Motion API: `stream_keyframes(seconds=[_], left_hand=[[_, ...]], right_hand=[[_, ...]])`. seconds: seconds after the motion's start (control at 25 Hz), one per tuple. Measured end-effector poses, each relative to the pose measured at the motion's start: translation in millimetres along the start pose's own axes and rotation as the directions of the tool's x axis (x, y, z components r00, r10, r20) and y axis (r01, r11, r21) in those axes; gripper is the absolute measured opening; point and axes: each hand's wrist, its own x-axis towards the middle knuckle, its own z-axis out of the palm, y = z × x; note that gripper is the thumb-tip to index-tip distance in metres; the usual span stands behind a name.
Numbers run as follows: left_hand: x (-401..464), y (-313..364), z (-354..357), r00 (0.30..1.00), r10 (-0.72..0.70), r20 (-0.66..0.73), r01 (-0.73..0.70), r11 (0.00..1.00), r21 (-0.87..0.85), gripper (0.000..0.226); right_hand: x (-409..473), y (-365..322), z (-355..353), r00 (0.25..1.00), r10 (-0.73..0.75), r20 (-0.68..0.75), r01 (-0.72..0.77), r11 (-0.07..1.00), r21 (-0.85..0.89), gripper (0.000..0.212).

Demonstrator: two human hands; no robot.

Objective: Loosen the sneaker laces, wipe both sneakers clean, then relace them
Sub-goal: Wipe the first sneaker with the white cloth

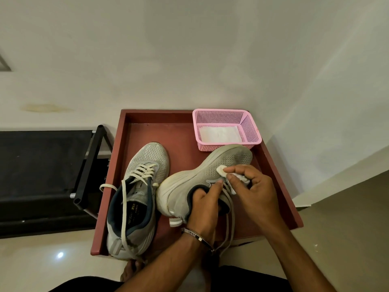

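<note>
2 grey sneakers on red tray (143,121) | one sneaker (136,199) upright, laces loosened | tilted sneaker (202,171) gripped at collar by left hand (203,204) | 1 white wipe (223,170) pinched against it by right hand (252,186) fingers | 1 pink basket (248,125), white wipes (219,133) inside

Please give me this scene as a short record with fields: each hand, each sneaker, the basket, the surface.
left hand: grips the collar of the tilted sneaker
right hand: presses a white wipe on its side
other sneaker: upright, laces loose
pink basket: holds white wipes, far right corner
surface: red tray
</note>
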Motion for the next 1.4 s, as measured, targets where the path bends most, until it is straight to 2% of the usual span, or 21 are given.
stream_keyframes(seconds=[0.12,0.24,0.32,0.4,0.48,0.56,0.64,0.72,0.76,0.84,0.92,1.0,1.12,1.2,1.4], left_hand=[[-0.7,0.0,-0.3,0.996,0.039,0.077,-0.040,0.999,0.013,0.037],[-3.4,3.1,0.8,0.989,0.086,0.122,-0.093,0.995,0.046,0.025],[-1.9,2.5,-0.4,0.988,0.103,0.111,-0.111,0.992,0.061,0.024],[0.4,1.4,-0.4,0.993,0.088,0.074,-0.093,0.994,0.064,0.032],[2.8,1.4,-1.4,0.998,0.047,0.052,-0.049,0.998,0.029,0.049],[4.5,2.4,-2.4,0.998,0.037,0.046,-0.036,0.999,-0.016,0.053],[6.9,4.3,-3.3,0.999,0.044,0.022,-0.043,0.998,-0.048,0.059],[10.0,4.1,-4.2,0.999,0.041,0.002,-0.041,0.997,-0.065,0.067],[10.8,3.8,-4.6,0.999,0.044,0.004,-0.044,0.997,-0.067,0.064],[10.9,4.0,-3.2,0.999,0.046,0.019,-0.044,0.996,-0.076,0.056],[11.2,4.2,-1.0,1.000,0.030,0.006,-0.030,0.997,-0.078,0.059],[9.1,3.8,3.4,1.000,0.014,0.000,-0.014,0.995,-0.102,0.057],[2.6,5.6,10.0,0.999,0.020,0.027,-0.016,0.992,-0.125,0.048],[-3.2,7.7,18.0,0.999,0.018,0.029,-0.013,0.986,-0.164,0.044],[-16.5,12.9,43.0,0.986,-0.113,-0.123,0.063,0.933,-0.354,0.025]], right_hand=[[-1.3,1.2,1.8,1.000,-0.019,-0.017,0.018,1.000,-0.025,0.022],[1.4,4.4,2.2,1.000,-0.006,-0.026,0.006,1.000,-0.024,0.023],[6.6,10.6,-0.1,0.994,0.013,-0.105,-0.021,0.997,-0.081,0.024],[10.9,17.3,-4.0,0.978,0.068,-0.198,-0.093,0.989,-0.117,0.025],[9.2,18.3,-1.6,0.968,0.121,-0.221,-0.147,0.984,-0.105,0.023],[2.6,11.2,1.1,0.984,0.086,-0.157,-0.102,0.989,-0.102,0.024],[-3.1,0.7,0.7,0.999,-0.010,-0.032,0.006,0.995,-0.100,0.024],[-5.0,-7.0,-2.5,0.998,-0.001,0.065,0.001,1.000,0.006,0.021],[-4.3,-8.5,-4.3,0.996,0.061,0.063,-0.068,0.992,0.105,0.020],[-2.6,-5.1,-7.0,0.978,0.201,-0.055,-0.184,0.957,0.223,0.023],[-4.1,-2.0,-6.7,0.938,0.301,-0.172,-0.257,0.937,0.237,0.027],[-8.6,-2.6,-4.4,0.923,0.344,-0.174,-0.300,0.924,0.236,0.028],[-17.2,-8.9,-1.4,0.939,0.320,-0.124,-0.292,0.936,0.199,0.027],[-20.2,-12.5,-3.4,0.952,0.267,-0.152,-0.243,0.957,0.161,0.026],[-23.2,-13.6,-5.4,0.952,0.193,-0.236,-0.176,0.980,0.090,0.023]])
